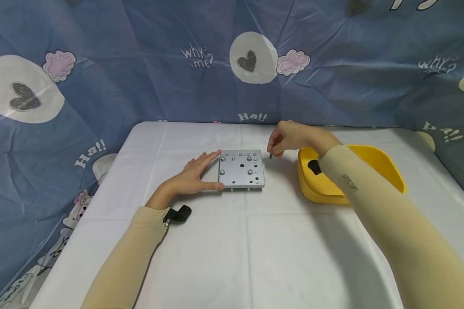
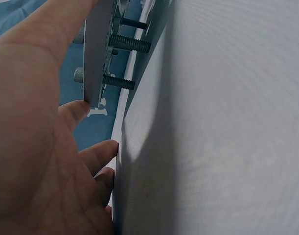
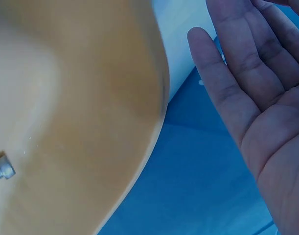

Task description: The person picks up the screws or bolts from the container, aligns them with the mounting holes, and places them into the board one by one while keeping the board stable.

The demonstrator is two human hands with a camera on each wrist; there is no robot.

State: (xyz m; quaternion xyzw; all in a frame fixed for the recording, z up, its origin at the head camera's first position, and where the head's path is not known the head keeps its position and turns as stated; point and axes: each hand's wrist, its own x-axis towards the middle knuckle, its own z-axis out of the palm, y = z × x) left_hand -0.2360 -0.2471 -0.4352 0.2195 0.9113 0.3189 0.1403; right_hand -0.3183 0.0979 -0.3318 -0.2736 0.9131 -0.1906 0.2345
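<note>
A grey metal plate (image 1: 237,171) with holes and several socket-head screws lies on the white cloth. The left wrist view shows threaded screw shanks (image 2: 130,43) sticking out beneath it. My left hand (image 1: 191,178) is spread at the plate's left side, index fingertip at the far corner and thumb at the near one. Right of the plate, my right hand (image 1: 290,138) pinches a small screw (image 1: 270,156) between thumb and fingers, its dark shank pointing down. That screw does not show in the right wrist view, where only part of the hand appears.
A yellow bin (image 1: 325,195) stands at the right, beneath my right forearm. Inside it lies a loose socket-head bolt (image 3: 4,167). White cloth (image 1: 209,257) covers the table, and a blue printed curtain (image 1: 158,86) hangs behind and along the sides.
</note>
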